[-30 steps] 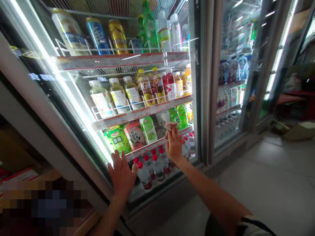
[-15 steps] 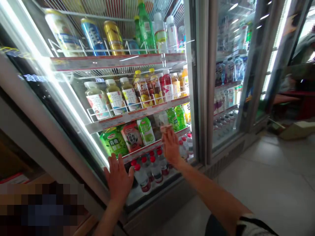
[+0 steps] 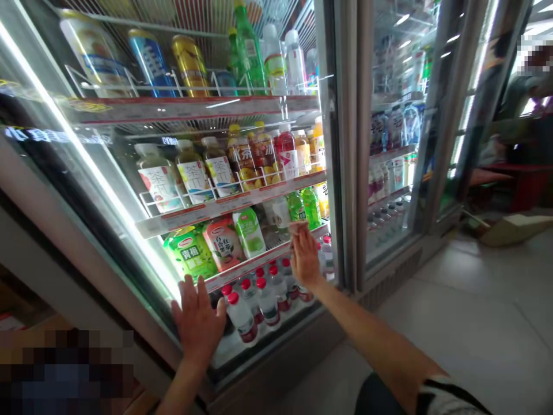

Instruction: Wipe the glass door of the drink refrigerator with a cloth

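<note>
My left hand [image 3: 199, 323] lies open with fingers spread against the glass door [image 3: 224, 354] of a lit drinks fridge, near its lower left frame. My right hand [image 3: 306, 259] is against the same glass farther right, fingers together and bent over a small pale cloth-like piece [image 3: 298, 226]. Its exact kind is hard to make out. Behind the glass, a green drink pouch [image 3: 190, 253], a red one [image 3: 222, 242] and a green-white carton [image 3: 249, 231] stand on the lower shelf. Red-capped bottles [image 3: 242, 317] fill the bottom.
Upper shelves hold tea bottles [image 3: 159, 178] and large cans [image 3: 151, 60]. A second glass-doored fridge [image 3: 391, 173] stands to the right. Beyond it, an opened carton [image 3: 514, 230] lies on the tiled floor [image 3: 466, 300]. Brown boxes are at the lower left.
The view has shifted slightly, so the fridge sits farther left. My right hand has slid a little to the right across the glass. The left stays spread at the door's lower left.
</note>
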### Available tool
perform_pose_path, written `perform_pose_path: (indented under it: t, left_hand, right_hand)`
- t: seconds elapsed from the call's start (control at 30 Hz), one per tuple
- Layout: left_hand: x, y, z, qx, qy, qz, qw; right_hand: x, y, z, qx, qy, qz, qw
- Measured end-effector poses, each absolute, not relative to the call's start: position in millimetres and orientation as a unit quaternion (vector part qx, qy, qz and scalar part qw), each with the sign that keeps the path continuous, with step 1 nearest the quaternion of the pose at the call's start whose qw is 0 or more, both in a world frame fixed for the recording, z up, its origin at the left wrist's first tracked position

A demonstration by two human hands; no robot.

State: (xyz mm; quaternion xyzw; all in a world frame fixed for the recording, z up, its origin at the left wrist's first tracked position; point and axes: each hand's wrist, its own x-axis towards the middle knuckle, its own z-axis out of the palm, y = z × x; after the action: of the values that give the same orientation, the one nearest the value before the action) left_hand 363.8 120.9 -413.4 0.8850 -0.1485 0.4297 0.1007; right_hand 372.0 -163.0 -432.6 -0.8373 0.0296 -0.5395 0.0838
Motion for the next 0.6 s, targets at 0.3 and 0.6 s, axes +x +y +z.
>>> perform_pose_path:
  t: [0.3, 0.6]
  left_hand:
    - [357.8, 132.2, -417.1, 0.88, -0.177, 0.436, 0.071]
    - [357.6, 155.0, -418.8, 0.893, -0.143, 0.419, 0.082]
  right_hand:
    - [368.4, -143.7, -419.3, -0.842, 0.058, -0.53, 0.085]
    - [375.3, -105.5, -407.1, -0.841, -0.023, -0.533, 0.091]
